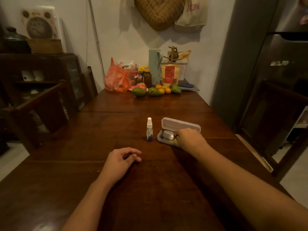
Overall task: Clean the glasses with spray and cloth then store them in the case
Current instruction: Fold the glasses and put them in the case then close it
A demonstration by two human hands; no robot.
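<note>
— Two hands in view: what is each of yours doing?

— Your right hand (189, 136) reaches out to the open glasses case (181, 126) right of the frame's centre. Its fingers are curled down over the case's tray and grip the dark-framed glasses (168, 135) at their right end. One lens shows clearly to the left of your knuckles; the rest is hidden under the hand.

— Are the glasses inside the case?

— They sit in or just above the tray; you cannot tell from this angle whether they touch its floor. The white lid stands tilted back behind them.

— And your left hand?

— Your left hand (120, 161) lies on the dark wooden table (83, 189), lower left of centre, palm down, fingers loosely bent, holding nothing.

— Where is the spray?

— The small clear spray bottle (149, 130) with a white cap stands upright just left of the case, apart from it, with a little bluish liquid at its base. Neither hand touches it.

— The cloth?

— A pale yellowish patch shows at the case's near edge under your right hand; whether that is the cloth cannot be told.

— Anything else on the table?

— At the far end, in the upper middle of the frame, sit an orange plastic bag (116, 80), brown jars (147, 78), a pale green jug (154, 65), green mangoes (139, 92) and small oranges (162, 89), well apart from your hands.
</note>
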